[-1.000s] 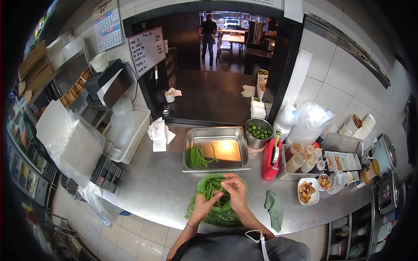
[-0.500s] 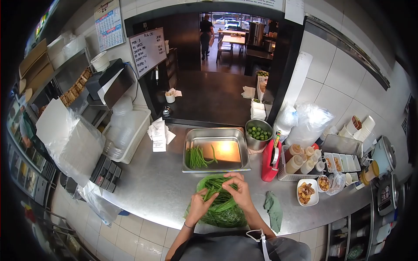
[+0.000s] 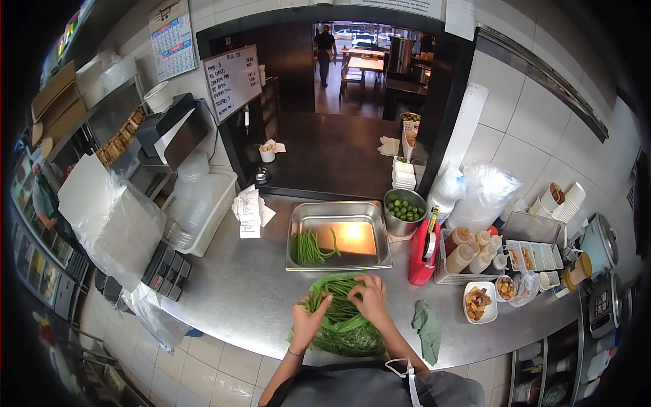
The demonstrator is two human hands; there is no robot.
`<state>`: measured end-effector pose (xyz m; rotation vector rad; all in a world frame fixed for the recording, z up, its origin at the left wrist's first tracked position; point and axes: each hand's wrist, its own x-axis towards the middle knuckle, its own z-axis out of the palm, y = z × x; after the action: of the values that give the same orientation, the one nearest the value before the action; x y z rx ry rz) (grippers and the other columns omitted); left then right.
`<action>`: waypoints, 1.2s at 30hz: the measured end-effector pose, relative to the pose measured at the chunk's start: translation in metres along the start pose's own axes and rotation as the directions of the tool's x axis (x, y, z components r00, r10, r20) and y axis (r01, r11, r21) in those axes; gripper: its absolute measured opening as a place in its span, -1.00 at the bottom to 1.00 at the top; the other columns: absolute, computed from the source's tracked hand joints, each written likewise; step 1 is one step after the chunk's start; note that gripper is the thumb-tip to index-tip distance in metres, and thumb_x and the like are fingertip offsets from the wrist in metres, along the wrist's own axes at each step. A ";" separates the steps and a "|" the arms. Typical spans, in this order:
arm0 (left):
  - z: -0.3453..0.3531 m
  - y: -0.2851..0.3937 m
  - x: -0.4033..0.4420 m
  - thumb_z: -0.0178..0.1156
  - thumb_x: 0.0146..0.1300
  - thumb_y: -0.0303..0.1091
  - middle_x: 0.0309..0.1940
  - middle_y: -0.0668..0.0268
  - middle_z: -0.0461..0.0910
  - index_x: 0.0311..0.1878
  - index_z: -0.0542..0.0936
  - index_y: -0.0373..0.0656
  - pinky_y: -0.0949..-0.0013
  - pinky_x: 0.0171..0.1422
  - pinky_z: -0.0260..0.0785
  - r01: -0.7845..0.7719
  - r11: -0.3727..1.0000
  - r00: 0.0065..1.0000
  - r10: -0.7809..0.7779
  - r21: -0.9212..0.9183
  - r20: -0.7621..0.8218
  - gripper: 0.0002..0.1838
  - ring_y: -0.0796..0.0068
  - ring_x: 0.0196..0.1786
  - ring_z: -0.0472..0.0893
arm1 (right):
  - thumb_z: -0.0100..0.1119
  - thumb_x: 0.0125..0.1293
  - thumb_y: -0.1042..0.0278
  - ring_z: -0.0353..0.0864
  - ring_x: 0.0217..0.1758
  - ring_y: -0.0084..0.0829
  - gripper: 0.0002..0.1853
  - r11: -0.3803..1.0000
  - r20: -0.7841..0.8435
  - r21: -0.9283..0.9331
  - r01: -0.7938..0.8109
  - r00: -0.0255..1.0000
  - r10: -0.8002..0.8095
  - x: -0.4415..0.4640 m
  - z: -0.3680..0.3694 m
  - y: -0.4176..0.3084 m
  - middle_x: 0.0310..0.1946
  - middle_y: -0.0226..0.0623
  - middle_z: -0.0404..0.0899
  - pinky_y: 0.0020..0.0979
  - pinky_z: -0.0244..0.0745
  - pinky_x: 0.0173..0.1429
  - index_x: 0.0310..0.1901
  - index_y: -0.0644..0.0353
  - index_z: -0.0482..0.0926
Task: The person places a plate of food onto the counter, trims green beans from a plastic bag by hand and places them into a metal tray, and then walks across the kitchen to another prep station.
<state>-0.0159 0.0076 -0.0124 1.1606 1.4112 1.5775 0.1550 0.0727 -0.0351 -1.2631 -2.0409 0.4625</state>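
A green plastic bag (image 3: 349, 339) full of long green beans (image 3: 342, 305) lies open on the steel counter in front of me. My left hand (image 3: 308, 319) is closed around some beans at the bag's left side. Over the bag's right side is my right hand (image 3: 371, 298), thumb and fingertips pinched together; what they hold, if anything, is too small to tell. Just beyond the bag stands a steel tray (image 3: 339, 266), with a bunch of green beans (image 3: 312, 247) at its left end.
A steel pot of green limes (image 3: 405, 205) and a red container (image 3: 422, 261) stand right of the tray. A green cloth (image 3: 426, 329) lies right of the bag. Receipts (image 3: 249, 214) are at the left. One person (image 3: 325, 51) is beyond the pass-through, another (image 3: 46, 203) at far left.
My left hand has shifted slightly left and my right hand slightly right, so they are farther apart. At far left a person has come into view.
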 end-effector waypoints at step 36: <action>-0.010 0.022 0.002 0.24 0.25 -0.38 -0.47 0.32 0.63 -0.21 0.58 -0.27 0.65 -0.63 0.01 0.189 0.919 0.975 -0.219 -0.347 -0.048 -0.85 0.82 -0.69 0.22 | 0.08 0.38 0.36 0.49 -0.30 -0.63 -0.86 0.591 0.438 0.732 -0.339 0.899 -0.026 -0.010 -0.022 0.003 -0.40 -0.45 0.53 -0.57 0.39 -0.15 -0.25 0.26 0.50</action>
<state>-0.0248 0.0021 0.0100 0.7243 1.2058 1.6545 0.1754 0.0642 -0.0248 -0.7945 -1.6412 1.6523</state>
